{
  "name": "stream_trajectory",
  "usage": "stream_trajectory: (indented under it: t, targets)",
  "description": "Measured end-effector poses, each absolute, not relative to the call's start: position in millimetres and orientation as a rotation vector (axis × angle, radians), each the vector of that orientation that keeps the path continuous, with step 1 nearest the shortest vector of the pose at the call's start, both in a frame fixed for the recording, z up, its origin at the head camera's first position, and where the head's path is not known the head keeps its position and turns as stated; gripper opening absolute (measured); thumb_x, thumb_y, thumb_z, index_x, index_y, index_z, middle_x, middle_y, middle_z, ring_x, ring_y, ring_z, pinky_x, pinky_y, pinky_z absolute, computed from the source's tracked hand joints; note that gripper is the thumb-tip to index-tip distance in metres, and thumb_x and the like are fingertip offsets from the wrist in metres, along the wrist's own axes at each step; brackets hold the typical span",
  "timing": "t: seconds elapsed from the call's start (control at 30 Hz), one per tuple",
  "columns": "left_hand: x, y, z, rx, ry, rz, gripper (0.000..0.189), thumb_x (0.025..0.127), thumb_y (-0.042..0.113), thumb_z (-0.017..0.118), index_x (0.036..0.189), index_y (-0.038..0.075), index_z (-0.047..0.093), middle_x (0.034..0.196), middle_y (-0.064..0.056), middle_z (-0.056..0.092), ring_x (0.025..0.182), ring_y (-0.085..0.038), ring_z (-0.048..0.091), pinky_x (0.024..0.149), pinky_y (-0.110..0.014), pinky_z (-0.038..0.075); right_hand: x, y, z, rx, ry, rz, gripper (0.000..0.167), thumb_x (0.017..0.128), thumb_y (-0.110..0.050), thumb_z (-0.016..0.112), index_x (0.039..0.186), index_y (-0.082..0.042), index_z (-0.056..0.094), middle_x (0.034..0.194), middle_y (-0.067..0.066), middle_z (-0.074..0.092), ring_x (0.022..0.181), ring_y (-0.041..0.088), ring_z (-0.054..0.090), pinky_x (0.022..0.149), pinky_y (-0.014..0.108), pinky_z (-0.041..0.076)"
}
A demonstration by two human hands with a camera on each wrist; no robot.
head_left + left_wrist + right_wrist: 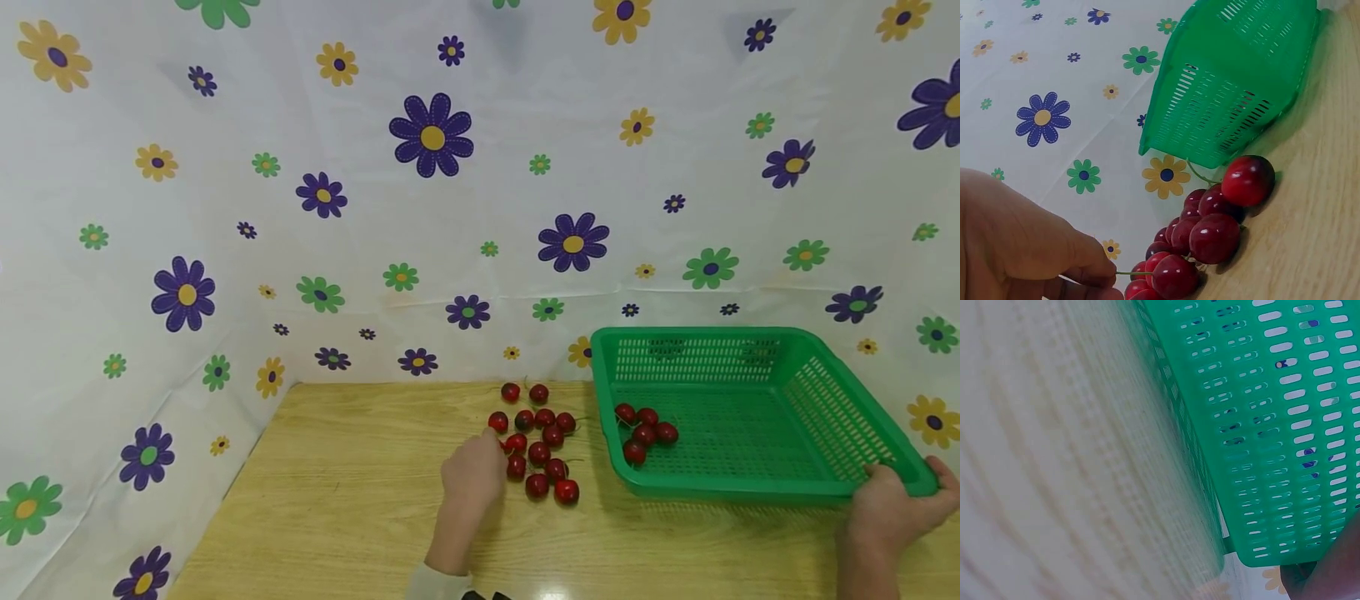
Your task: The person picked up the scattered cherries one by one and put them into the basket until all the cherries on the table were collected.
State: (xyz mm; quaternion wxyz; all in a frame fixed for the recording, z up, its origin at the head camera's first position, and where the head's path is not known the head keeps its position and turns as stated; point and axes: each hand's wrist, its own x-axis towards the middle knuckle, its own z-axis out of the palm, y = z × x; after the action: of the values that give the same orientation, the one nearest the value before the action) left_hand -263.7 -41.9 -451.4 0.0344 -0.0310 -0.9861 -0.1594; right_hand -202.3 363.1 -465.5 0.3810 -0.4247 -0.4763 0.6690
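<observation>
A loose cluster of dark red cherries lies on the wooden table, some with green stems. At its left side is my left hand, thumb and forefinger pinching the stem end of one cherry in the left wrist view. That cherry sits low among the others, close over the wood. My right hand grips the front right corner of a green plastic basket, thumb over the rim. Inside the basket, several cherries are gathered at the left end. The right wrist view shows the basket's slotted side from close by.
The wooden tabletop extends left of the cherries and in front of the basket. A white flowered cloth hangs behind the table and along its left side. The basket's left wall stands just right of the loose cherries.
</observation>
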Motion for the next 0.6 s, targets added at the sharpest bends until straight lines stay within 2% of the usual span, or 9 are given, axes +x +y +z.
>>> stream_trajectory:
  t: [0.23, 0.43, 0.6]
  targets:
    - [-265.8, -46.7, -447.9, -0.118, -2.992, -0.656, 0.016, 0.094, 0.012, 0.062, 0.079, 0.009, 0.056, 0.06, -0.001, 0.05, 0.052, -0.016, 0.048, 0.045, -0.033, 0.04, -200.9, 362.5, -465.9, -1.08, -1.227, 1.697, 0.064, 0.094, 0.004, 0.039, 0.149, -0.028, 0.027, 0.152, -0.008, 0.022, 0.121, 0.002, 0.03, 0.097, 0.016, 0.028]
    - [-266.9, -48.6, -447.5, -0.131, -2.936, -0.696, 0.018, 0.096, 0.014, 0.06, 0.08, 0.01, 0.055, 0.061, 0.0, 0.049, 0.052, -0.014, 0.047, 0.044, -0.031, 0.039, -200.5, 363.2, -465.3, -1.097, -1.264, 1.702, 0.064, 0.096, 0.003, 0.039, 0.148, -0.031, 0.025, 0.155, -0.008, 0.017, 0.127, 0.002, 0.026, 0.098, 0.01, 0.025]
    - [-268.0, -49.5, -446.1, -0.14, -2.881, -0.739, 0.016, 0.097, 0.015, 0.058, 0.082, 0.011, 0.056, 0.062, 0.001, 0.049, 0.052, -0.014, 0.046, 0.045, -0.031, 0.038, -202.5, 364.0, -465.7, -1.071, -1.235, 1.705, 0.063, 0.096, 0.005, 0.04, 0.147, -0.03, 0.026, 0.148, -0.008, 0.023, 0.123, 0.003, 0.031, 0.095, 0.011, 0.03]
